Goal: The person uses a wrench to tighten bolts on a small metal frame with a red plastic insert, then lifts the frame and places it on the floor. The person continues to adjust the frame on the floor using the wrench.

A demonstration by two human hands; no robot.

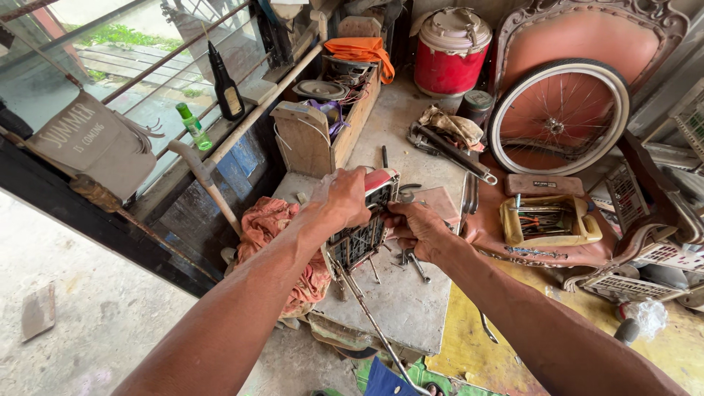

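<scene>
While both hands, left hand [345,196] and right hand [416,227], clamp the metal rack [361,238] over the workbench [411,301], work appears midway; loose bolts [411,262] remain unfitted.

My left hand [343,198] covers the top of the rack [361,236], so I can't see its grip. Right of the rack, the basket [671,253] runs off frame.

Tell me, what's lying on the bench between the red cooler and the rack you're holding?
In the head view, a big wrench under a crumpled rag lies between the red cooler and the metal rack.
</scene>
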